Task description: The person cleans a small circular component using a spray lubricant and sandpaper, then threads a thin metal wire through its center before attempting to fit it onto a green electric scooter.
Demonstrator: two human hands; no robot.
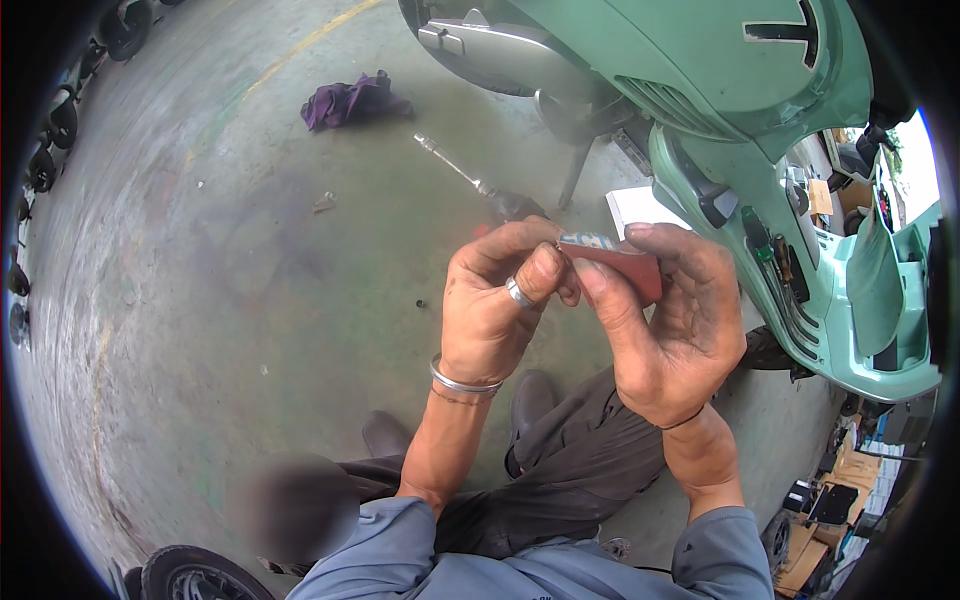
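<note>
- Both hands are raised together at frame centre, above the person's dark-trousered knees.
- Left hand [492, 310]: fingers curled, tips pinching the left end of a small red box [628, 268]. A silver ring sits on one finger and a metal bangle [463, 382] on the wrist.
- Right hand [672, 330]: wrapped around the box from the right and below, thumb along its near face, fingers over the top. A thin dark band circles the wrist.
- Small red box: centre of frame, just right of middle, held between the two hands, with a pale blue and white strip along its upper edge. Its far end is hidden by the right fingers.
- Green scooter [700, 70]: fills the upper right of the frame, with its open leg-shield area at the right edge. A silver exhaust cover [500, 55] shows at upper centre.
- Long screwdriver-like tool [470, 178]: lies on the concrete floor [200, 300] above the hands, shaft pointing to the upper left. Its handle is partly hidden behind the left hand.
- Purple rag [352, 100]: crumpled on the floor, upper centre-left, well apart from the hands.
- White sheet or flat box [640, 208]: on the floor just beside the scooter, directly above the right hand.
- Tyre [195, 578]: bottom left edge, partly cut off.
- Cardboard boxes [850, 480]: lower right rim. Contents are too small to tell.
</note>
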